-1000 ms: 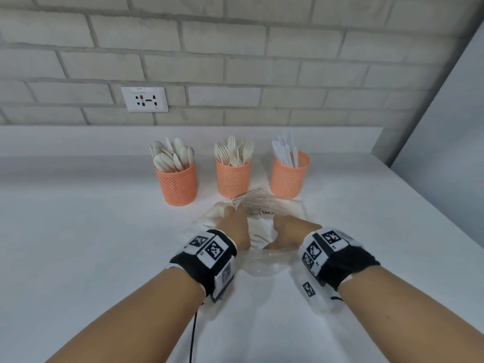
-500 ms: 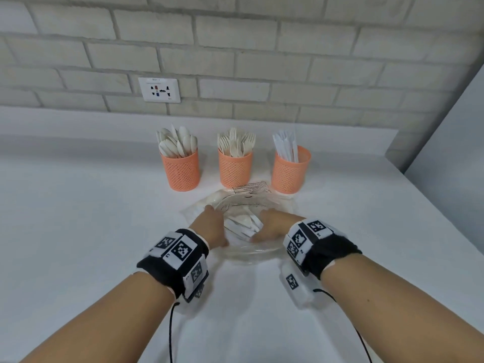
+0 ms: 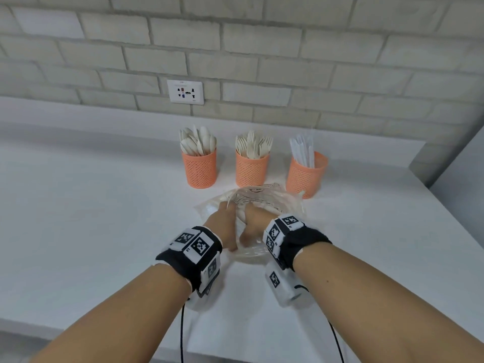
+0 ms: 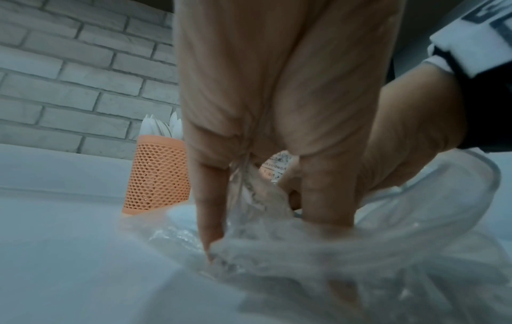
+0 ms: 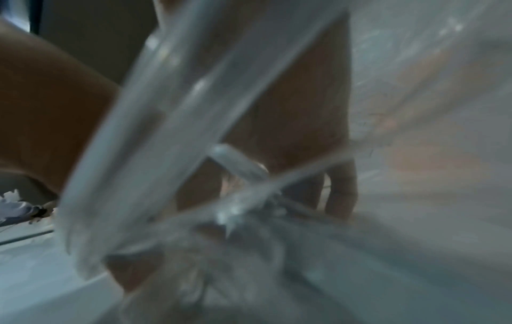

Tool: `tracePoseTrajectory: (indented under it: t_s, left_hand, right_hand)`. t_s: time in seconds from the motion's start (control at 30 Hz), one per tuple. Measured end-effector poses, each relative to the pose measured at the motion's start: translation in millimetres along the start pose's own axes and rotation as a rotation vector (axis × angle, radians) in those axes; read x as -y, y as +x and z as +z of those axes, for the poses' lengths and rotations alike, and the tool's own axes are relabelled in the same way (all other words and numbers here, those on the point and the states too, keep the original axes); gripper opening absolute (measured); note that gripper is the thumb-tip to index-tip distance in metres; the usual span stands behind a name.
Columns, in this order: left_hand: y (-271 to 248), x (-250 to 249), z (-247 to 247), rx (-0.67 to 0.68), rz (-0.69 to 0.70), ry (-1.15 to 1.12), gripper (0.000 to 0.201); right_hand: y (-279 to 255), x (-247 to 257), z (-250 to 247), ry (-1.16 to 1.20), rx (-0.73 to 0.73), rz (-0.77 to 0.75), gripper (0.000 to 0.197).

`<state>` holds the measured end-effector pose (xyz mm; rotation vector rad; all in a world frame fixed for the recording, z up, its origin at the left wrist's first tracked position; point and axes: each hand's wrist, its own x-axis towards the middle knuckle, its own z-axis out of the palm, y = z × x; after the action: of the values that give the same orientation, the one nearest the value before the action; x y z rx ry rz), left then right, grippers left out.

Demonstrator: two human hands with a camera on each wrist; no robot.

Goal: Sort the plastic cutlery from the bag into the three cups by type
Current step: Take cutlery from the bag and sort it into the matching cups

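A clear plastic bag [image 3: 264, 199] lies on the white counter in front of three orange mesh cups: spoons [image 3: 200, 170] on the left, forks [image 3: 251, 170] in the middle, knives [image 3: 305, 175] on the right. My left hand [image 3: 222, 221] grips the bag's left edge, the film [image 4: 249, 188] bunched between its fingers. My right hand [image 3: 252, 222] is inside the bag's mouth. Its fingers curl down round a white cutlery handle [image 5: 238, 162]. Blur hides which type it is. A little white cutlery [image 3: 241, 216] shows between the two hands.
A brick wall with a socket [image 3: 185, 91] stands behind the cups. The counter [image 3: 91, 218] stretches wide to the left. A grey panel [image 3: 461, 179] closes the right side. Thin black cables [image 3: 181, 331] hang from both wrists over the front edge.
The hands have drawn closer together over the bag. The right hand has gone deeper into its mouth. The loose cutlery seen between them is now mostly covered.
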<state>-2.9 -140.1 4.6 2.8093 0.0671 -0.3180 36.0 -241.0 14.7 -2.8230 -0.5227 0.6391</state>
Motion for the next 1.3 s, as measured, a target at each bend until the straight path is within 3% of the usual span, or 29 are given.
tracePoseTrajectory:
  t_s: [0.07,0.13,0.2,0.3,0.43,0.63,0.7,0.77,0.87,0.97,1.07,1.17,1.3]
  left_hand:
    - [0,1,2,-0.008,0.01,-0.012,0.101]
    - [0,0,3,-0.014,0.014,-0.029,0.102]
    - [1,0,6,-0.013,0.013,-0.05,0.104]
    - [-1,2,9,0.001,0.003,-0.089,0.106]
    - [-3,4,9,0.005,-0.028,-0.103,0.109]
    - [-6,-9,13,-0.004,-0.085,-0.004,0.107]
    - [-7,-13,14,-0.019,-0.09,0.005,0.108]
    - [-7,-16,15,-0.039,-0.067,-0.042,0.107]
    - [-9,-18,13,-0.091,-0.007,-0.089,0.112]
    - [-14,-22,13,-0.142,-0.01,0.025,0.121]
    - [-21,-30,16,-0.211,-0.003,0.129,0.107]
    - [-26,-36,13,-0.213,0.169,-0.029,0.088]
    - [-34,-34,8,-0.21,0.195,-0.003,0.117]
  right_hand:
    - [0,-1,3,-0.024,-0.016,-0.039,0.079]
    - [1,-2,3,-0.031,-0.014,-0.031,0.083]
    - [1,-4,4,0.012,-0.014,0.03,0.074]
    - [1,-6,4,0.014,-0.017,0.05,0.045]
    - [0,-11,-6,-0.014,0.035,0.049,0.054]
    - [-1,-9,-19,-0.194,0.111,-0.021,0.038]
    - [-1,-3,-22,-0.176,0.123,-0.014,0.028]
    - [-3,-1,-24,-0.116,0.098,0.018,0.005]
    - [-3,-9,-24,-0.012,0.135,0.081,0.028]
    - [-6,-16,-27,0.246,0.202,0.129,0.019]
    - [-8,-19,-29,0.457,0.222,0.168,0.007]
    - [-7,-25,-28,0.514,0.157,0.139,0.04]
    - [-13,-35,-22,0.416,0.181,0.054,0.063]
